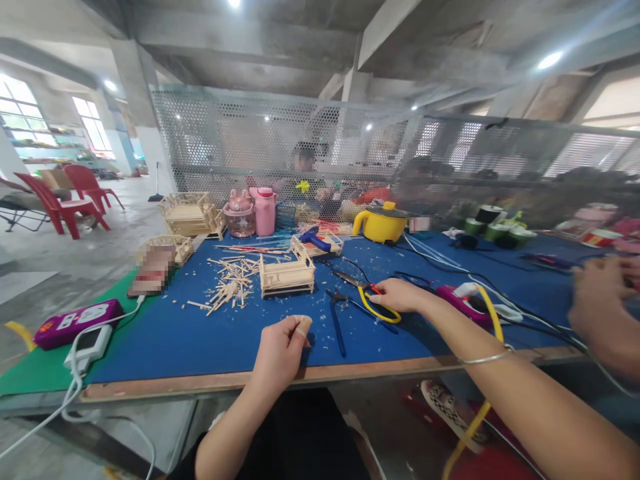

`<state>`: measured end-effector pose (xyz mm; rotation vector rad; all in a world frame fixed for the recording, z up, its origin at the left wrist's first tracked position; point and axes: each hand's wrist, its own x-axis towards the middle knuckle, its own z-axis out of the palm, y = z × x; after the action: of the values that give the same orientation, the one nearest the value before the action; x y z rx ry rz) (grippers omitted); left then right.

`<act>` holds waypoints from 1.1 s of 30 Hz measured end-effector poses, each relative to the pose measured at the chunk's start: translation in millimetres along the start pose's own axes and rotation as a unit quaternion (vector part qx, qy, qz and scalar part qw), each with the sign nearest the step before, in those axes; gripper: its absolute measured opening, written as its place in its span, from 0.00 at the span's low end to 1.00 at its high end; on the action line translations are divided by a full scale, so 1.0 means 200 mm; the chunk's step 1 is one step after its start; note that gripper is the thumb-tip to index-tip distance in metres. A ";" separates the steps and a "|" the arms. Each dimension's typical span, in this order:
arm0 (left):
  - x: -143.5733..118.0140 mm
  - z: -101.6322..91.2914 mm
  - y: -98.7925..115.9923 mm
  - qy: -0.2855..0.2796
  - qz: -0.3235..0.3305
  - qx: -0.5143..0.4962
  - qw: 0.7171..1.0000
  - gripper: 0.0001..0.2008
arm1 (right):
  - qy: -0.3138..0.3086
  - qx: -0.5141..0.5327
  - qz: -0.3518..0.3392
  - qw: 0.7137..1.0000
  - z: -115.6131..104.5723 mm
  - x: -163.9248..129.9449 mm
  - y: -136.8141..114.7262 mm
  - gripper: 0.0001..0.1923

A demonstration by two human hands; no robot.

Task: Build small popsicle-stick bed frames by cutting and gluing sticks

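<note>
Scissors [373, 300] lie under the right hand [400, 295] – fingers curled on the yellow-red handles, blades pointing away and left. Left hand [280, 353] (near the table edge) pinches a small stick piece [301, 325] – well apart from the scissors.

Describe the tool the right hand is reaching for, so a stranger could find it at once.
On the blue table, look just right of the stick-built frame. There the right hand rests on yellow-handled scissors. The dark pliers beside them have no yellow.
</note>
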<state>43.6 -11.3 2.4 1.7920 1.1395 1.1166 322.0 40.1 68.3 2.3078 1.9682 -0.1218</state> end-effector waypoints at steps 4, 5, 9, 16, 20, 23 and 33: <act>-0.01 0.00 0.00 0.000 -0.013 -0.009 1.000 0.20 | 0.065 -0.043 0.011 0.997 -0.04 -0.06 -0.20 0.14; 0.00 0.00 0.00 -0.002 -0.018 -0.014 1.000 0.20 | 0.083 -0.037 -0.014 0.996 -0.04 -0.09 -0.26 0.15; 0.02 0.00 0.00 -0.019 -0.051 -0.051 0.997 0.20 | 0.046 0.206 -0.324 0.922 -0.04 -0.18 -0.48 0.15; 0.09 -0.13 0.03 -0.081 -0.073 -0.011 0.994 0.17 | -0.021 0.338 -0.397 0.853 -0.07 -0.06 -0.60 0.11; 0.24 -0.38 0.10 -0.122 -0.039 0.072 0.989 0.20 | 0.071 0.353 -0.327 0.874 -0.06 0.06 -0.64 0.13; 0.45 -0.54 0.13 0.064 0.041 0.134 0.988 0.17 | 0.161 0.293 -0.291 0.896 0.01 0.10 -0.71 0.12; 0.67 -0.41 -0.08 -0.068 0.172 0.143 0.972 0.19 | 0.295 0.172 -0.227 0.912 0.18 0.09 -0.77 0.14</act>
<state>-6.1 128.4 56.2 2.3211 0.9682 1.0389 172.4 76.7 26.6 2.1932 2.9887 0.2479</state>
